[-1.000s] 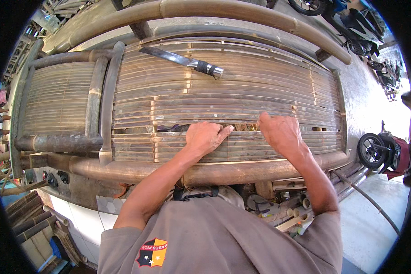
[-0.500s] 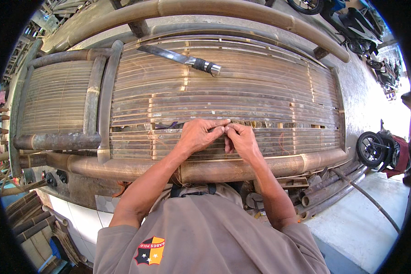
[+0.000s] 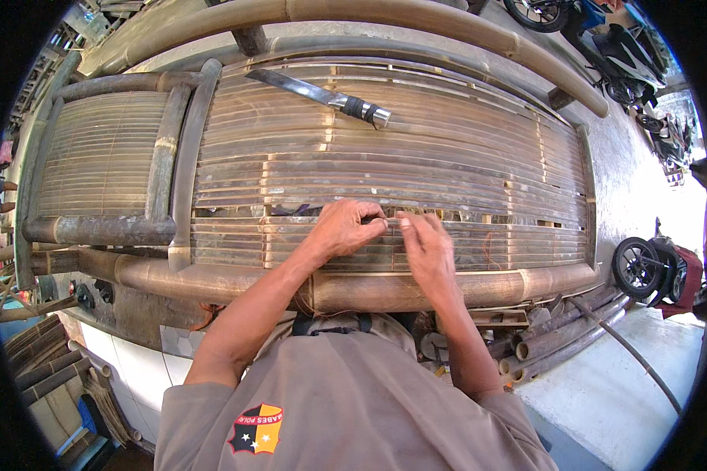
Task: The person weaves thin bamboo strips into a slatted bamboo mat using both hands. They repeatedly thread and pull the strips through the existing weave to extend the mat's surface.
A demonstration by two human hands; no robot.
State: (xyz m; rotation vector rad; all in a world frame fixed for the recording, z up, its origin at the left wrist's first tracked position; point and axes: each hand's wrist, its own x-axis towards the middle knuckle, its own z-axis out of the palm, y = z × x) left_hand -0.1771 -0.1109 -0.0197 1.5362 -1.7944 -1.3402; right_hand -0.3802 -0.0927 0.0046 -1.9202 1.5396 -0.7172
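Over a bench of thin bamboo slats point(image 3: 432, 141), my two hands meet close to the near rail. My left hand point(image 3: 346, 228) is closed, thumb and forefinger pinched at a narrow gap between the slats. Just to its right, my right hand point(image 3: 430, 245) has its thumb and fingers pressed together, its fingertips a little apart from the left ones. Whatever lies in the two pinches is too small to make out. Beyond the hands, a big knife point(image 3: 357, 108) with a dark-wrapped, silver-ended handle lies flat on the slats, its blade toward the left.
A thick bamboo rail point(image 3: 416, 290) runs along the bench's near side. On the left stands a smaller slatted bamboo frame point(image 3: 94, 230). Bamboo poles point(image 3: 558, 337) lie on the floor at the right, and a motorbike point(image 3: 656, 267) is parked beyond. A reddish thread point(image 3: 491, 247) hangs loose over the slats.
My right hand has drawn slightly away from the left and turned, with its fingers pointing more forward. The left hand keeps its pinch at nearly the same place on the slats.
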